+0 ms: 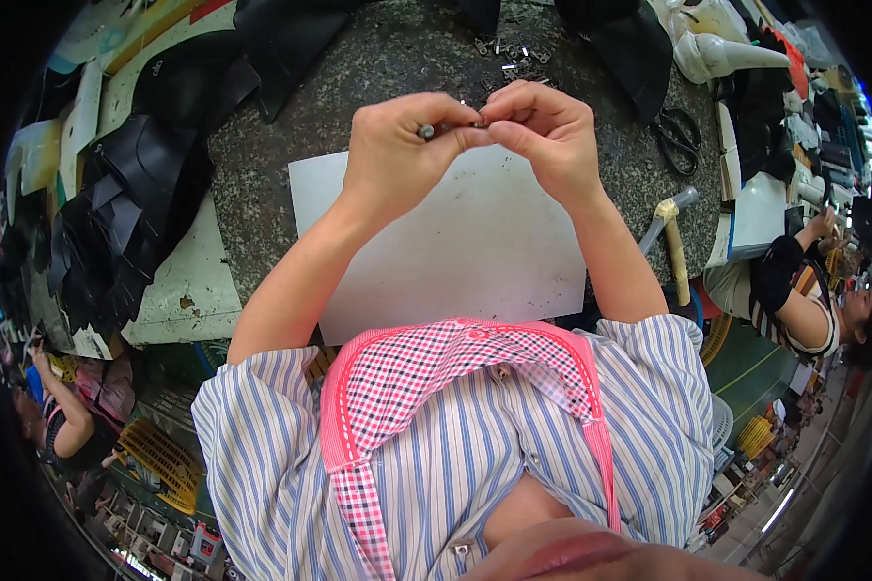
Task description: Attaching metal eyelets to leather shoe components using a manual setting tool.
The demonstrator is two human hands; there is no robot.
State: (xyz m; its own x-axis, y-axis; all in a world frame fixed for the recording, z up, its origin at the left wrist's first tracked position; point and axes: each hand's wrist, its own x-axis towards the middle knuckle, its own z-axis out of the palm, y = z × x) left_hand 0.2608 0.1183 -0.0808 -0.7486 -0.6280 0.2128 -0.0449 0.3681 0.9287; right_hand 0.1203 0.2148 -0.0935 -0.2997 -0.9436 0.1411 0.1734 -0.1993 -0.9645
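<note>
My left hand (pixel 397 145) is closed, its thumb and forefinger pinched together. The round end of a metal rod (pixel 426 132) shows inside that grip; the rest of it is hidden by the fingers. Close against it, my right hand (pixel 549 136) is also closed, thumb and fingertips pressed together. Where the fingertips of both hands meet, a small metal piece (pixel 480 121) shows, too small to tell its kind. Both hands are held over the far edge of a white sheet (pixel 446 242) on the dark speckled tabletop (pixel 252 165).
Several small metal parts (pixel 525 66) lie scattered beyond my hands. Black-handled scissors (pixel 678 142) and a hammer (pixel 672 232) with a yellow-wrapped handle rest to the right. Black leather-like pieces (pixel 126 213) are heaped at the left. Other people sit far left and far right.
</note>
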